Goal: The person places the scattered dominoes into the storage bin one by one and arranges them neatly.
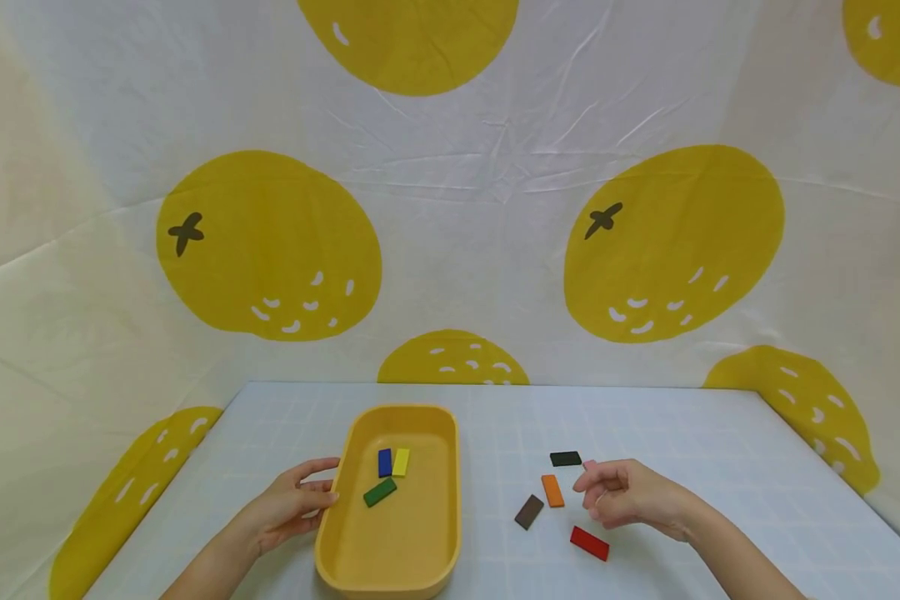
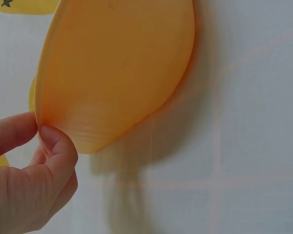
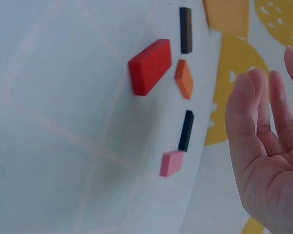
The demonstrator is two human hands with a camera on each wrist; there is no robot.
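My left hand (image 1: 288, 506) pinches the left rim of a yellow oblong tray (image 1: 412, 537), its thumb and fingertips at the edge in the left wrist view. Inside the tray lie a blue block (image 1: 385, 462), a yellow block (image 1: 401, 462) and a green block (image 1: 379, 492). My right hand (image 1: 633, 500) hovers over the table with relaxed, slightly bent fingers and nothing held. Near it lie a red block (image 1: 589, 543), an orange block (image 1: 552, 491), a brown block (image 1: 528, 512), a black block (image 1: 566, 458) and a pink block (image 3: 171, 163), which the hand partly hides in the head view.
A pale checked cloth covers the table (image 1: 495, 417). Behind and at both sides hangs a white curtain (image 1: 480, 250) printed with big yellow fruit. The tray stands left of the loose blocks.
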